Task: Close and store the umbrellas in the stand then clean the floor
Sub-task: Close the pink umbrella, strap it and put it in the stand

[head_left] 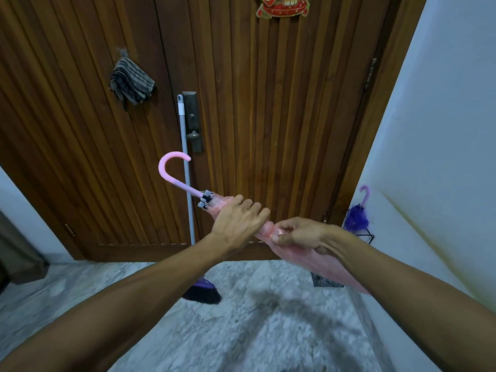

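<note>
Before the door, left hand [239, 221], right hand [300, 233] gripping pink umbrella [308, 257]

Single head-worn wide-angle view, facing forward and down; wooden door [268, 103] fills 12 o'clock, marble floor [241, 331] at 6 o'clock, forearms entering close from the lower corners

Pale pink all over on the umbrella [300, 253], its hooked handle [171, 167] a soft pink too, black tips on the ribs. Purple for the second umbrella [357, 217], sitting in a black wire stand [369, 236]. The broom [202, 291] shows purple and black, grey-white pole. Brown ribbed door [268, 103], grey-striped cloth [131, 81], mottled grey marble floor [188, 331], red-and-gold decoration [281, 5].
</note>
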